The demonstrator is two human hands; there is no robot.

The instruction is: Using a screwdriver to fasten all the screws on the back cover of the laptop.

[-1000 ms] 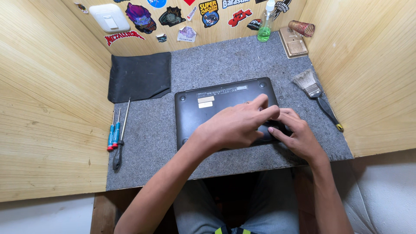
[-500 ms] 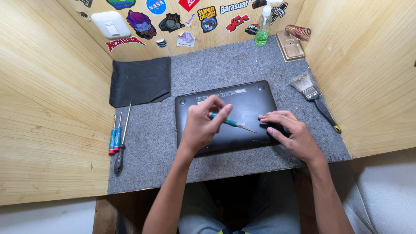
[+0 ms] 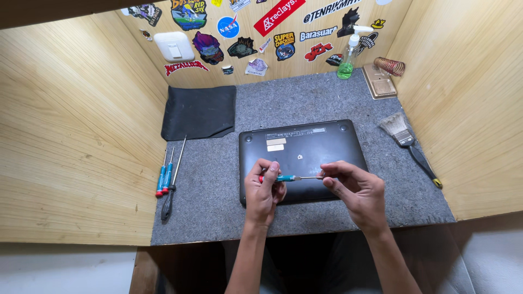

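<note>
A black laptop (image 3: 305, 149) lies upside down on the grey felt mat (image 3: 218, 179). Above its near half, my left hand (image 3: 262, 191) grips the blue and red handle of a small screwdriver (image 3: 287, 178), held level. My right hand (image 3: 357, 190) pinches the metal tip of the same screwdriver between thumb and fingers. Both hands hover over the laptop's front edge.
Three screwdrivers (image 3: 168, 178) lie at the mat's left edge. A folded black cloth (image 3: 199, 111) sits at the back left. A paintbrush (image 3: 406, 141) lies on the right. A pump bottle of green liquid (image 3: 347, 57) and a small wooden block (image 3: 381, 84) stand at the back.
My left hand has drawn back to the laptop's near left with the screwdriver. My right hand has lifted off the laptop and taken hold of the screwdriver's tip. The camera view has tilted up.
</note>
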